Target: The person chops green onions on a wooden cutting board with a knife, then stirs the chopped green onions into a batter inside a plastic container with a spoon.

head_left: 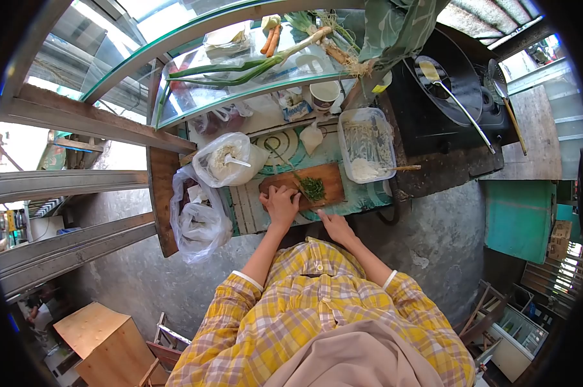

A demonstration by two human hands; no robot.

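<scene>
A wooden cutting board (pixel 333 179) lies on the worktop with a small heap of chopped-looking greens (pixel 313 188) on it. My left hand (pixel 280 205) rests on the board's left part, fingers bent and apart, tips close to the greens. By the board's front edge is my right hand (pixel 336 227), its fingers closed; whatever they hold is too small to make out. Thin green stems run from the heap toward the back left.
Plastic bags, one with a white spoon (pixel 237 160), stand left of the board. At right are a plastic container (pixel 367 143) with white powder and a stove with a dark pan (pixel 456 90). Spring onions (pixel 266 66) and carrots (pixel 272 40) lie on the glass shelf above.
</scene>
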